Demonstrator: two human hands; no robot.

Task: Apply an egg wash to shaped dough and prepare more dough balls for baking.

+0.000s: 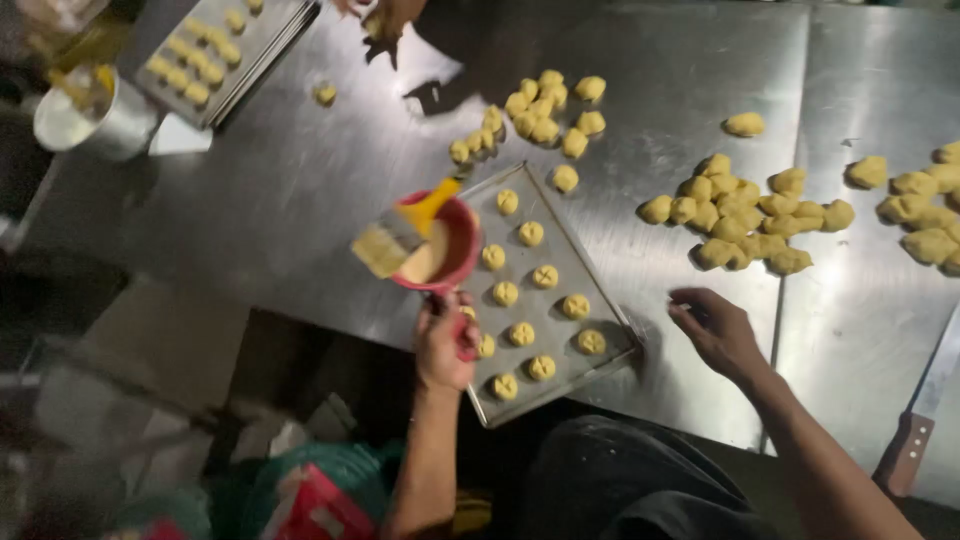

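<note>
Left hand (445, 345) grip clamps the red cup (440, 245) handle from below; right hand (715, 330) lies open.

Single view: head-worn camera, looking steeply down onto steel table (300, 190) from its near edge, close range; wearer's forearms enter from bottom of frame.

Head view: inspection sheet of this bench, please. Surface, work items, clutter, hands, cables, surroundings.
Surface: steel table, scuffed, reflective.
Work items: baking tray with shaped dough pieces in rows; red cup of wash with a yellow-handled brush across it.
Clutter: loose dough pieces in heaps; second tray far left; metal pot; knife at right edge.
Hands: left hand grips the cup handle; right hand rests open beside the tray.
Cables: nothing seen.
Surroundings: another person's hand at the top; blurred bags on the floor.
</note>
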